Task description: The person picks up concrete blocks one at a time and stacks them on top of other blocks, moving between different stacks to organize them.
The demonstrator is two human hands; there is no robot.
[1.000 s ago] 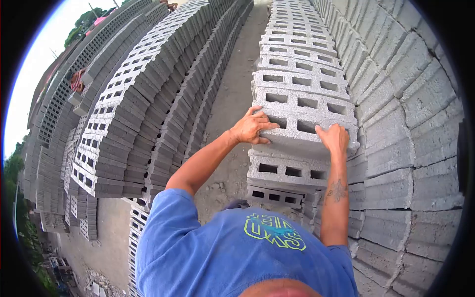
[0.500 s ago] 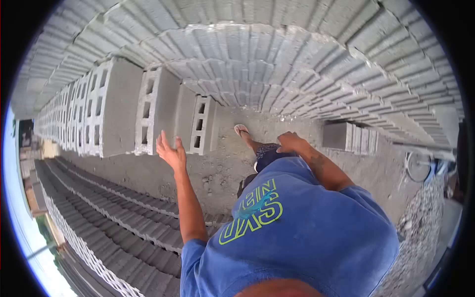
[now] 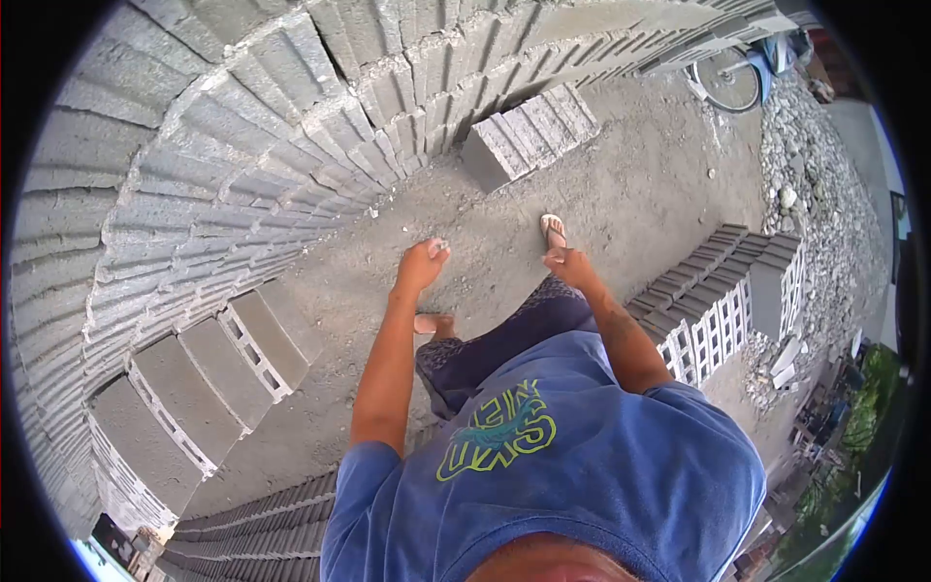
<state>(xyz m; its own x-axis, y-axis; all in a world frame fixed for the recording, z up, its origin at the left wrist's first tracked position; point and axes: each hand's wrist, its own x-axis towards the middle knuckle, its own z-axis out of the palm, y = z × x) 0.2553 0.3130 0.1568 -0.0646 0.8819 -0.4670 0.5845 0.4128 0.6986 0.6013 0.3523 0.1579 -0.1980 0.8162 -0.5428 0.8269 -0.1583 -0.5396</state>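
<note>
My left hand [image 3: 423,268] hangs in the air over the bare ground, fingers curled in, with no object visible in it. Its nearest objects are the hollow concrete blocks [image 3: 199,351] stacked to the left, but it stays apart from them. My right hand [image 3: 574,268] is in front of my right thigh, also with fingers curled and nothing seen in it. Ahead of both hands, a short row of concrete blocks [image 3: 536,136] sits on the ground beside the tall block wall [image 3: 281,155].
Another stack of hollow blocks [image 3: 727,291] stands to the right, near a gravel pile [image 3: 824,184]. At the far right top is a wheel [image 3: 727,82] of a parked vehicle. More block rows [image 3: 252,529] lie at lower left. My sandalled foot [image 3: 553,233] is on dusty ground.
My view and body have turned right, away from the left block stack. My left hand went from spread fingers near those blocks to curled fingers. A stride has shifted my feet.
</note>
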